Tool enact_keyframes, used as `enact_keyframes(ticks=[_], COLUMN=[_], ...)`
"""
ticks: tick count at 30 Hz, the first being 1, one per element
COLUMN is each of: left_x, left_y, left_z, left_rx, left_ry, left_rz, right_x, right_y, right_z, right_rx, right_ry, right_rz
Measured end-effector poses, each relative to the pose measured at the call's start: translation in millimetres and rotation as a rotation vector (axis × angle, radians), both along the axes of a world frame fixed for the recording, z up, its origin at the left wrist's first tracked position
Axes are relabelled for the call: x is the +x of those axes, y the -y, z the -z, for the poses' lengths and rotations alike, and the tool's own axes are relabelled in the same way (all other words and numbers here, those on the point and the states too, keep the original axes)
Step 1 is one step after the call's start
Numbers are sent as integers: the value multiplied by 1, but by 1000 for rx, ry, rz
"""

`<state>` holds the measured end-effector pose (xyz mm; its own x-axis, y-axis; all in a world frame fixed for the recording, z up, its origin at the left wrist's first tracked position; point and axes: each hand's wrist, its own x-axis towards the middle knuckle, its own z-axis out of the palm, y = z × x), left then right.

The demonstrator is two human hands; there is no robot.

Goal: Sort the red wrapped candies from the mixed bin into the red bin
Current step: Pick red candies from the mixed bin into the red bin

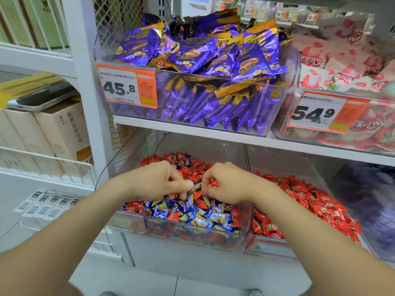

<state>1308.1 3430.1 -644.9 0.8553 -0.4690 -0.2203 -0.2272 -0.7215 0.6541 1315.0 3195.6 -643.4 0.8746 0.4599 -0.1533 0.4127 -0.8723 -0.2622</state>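
- Two hands work over the mixed bin (pixel 132 221), with both forearms reaching in from the near edge.
- Left hand (pixel 159 181): the fingers are curled down into the pile. Whether they have hold of a candy cannot be told.
- Right hand (pixel 229 185): the fingers are bent, and thumb and fingertips pinch a red candy (pixel 213 184) just above the pile, close beside the left hand.
- Mixed bin: a clear bin on the lower shelf, holding red, blue and gold wrapped candies jumbled together. Many red ones lie in it, so the sorting looks far from finished.
- Red bin (pixel 265 242): a clear bin just beside the mixed bin on its right, heaped with red candies only.
- Step in hand, as judged: picking out. One red candy is lifted but not yet carried across.
- Next move, as judged: the right hand must travel right, over the wall between the bins, and let go above the red heap. The pinch must hold what is likely a slippery wrapper.
- Purple packets (pixel 192 58): in a bin on the upper shelf, tag 45.8 (pixel 128 87).
- Pink packets (pixel 346 60): in the bin to the right, tag 54.9 (pixel 316 113).
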Motion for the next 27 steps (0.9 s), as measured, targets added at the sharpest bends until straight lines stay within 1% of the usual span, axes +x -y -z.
enact_keyframes(ticks=[2, 5, 7, 8, 9, 11, 13, 15, 17, 18, 19, 22, 24, 27], left_x=[-2, -4, -3, -3, -3, -4, -3, -1, 4, 5, 8, 15, 19, 19], left_y=[-6, -8, -6, -5, -4, -2, -3, -6, -8, -9, -9, -8, -7, 0], left_z=[2, 9, 13, 13, 13, 11, 9, 8, 8, 7, 7, 12, 19, 28], left_rx=[134, 277, 320, 324, 326, 333, 312, 234, 105, 71, 85, 175, 276, 484], left_ry=[24, 46, 69, 78, 83, 84, 94, 124, 135, 158, 202, 310, 319, 322], left_rz=[107, 145, 163, 165, 168, 162, 127, 42, -62, -89, -102, -95, -61, 48], right_x=[-4, -10, -13, -14, -13, -10, -7, -6, -4, -4, -2, 3, 5, 1], right_y=[0, 1, 4, 4, 3, 2, -1, -5, -9, -11, -13, -13, -12, -10], right_z=[-4, -12, -13, -11, -8, -1, 3, 5, 13, 16, 20, 24, 21, 10], right_rx=[44, 107, 163, 172, 139, 21, -7, 2, -62, -98, -134, -177, -180, -106], right_ry=[23, 64, -25, -66, -44, 69, 82, 59, 35, 26, 16, -1, 1, -25], right_rz=[0, 7, 42, 54, 53, 12, -33, -72, -95, -97, -89, -62, -45, -23])
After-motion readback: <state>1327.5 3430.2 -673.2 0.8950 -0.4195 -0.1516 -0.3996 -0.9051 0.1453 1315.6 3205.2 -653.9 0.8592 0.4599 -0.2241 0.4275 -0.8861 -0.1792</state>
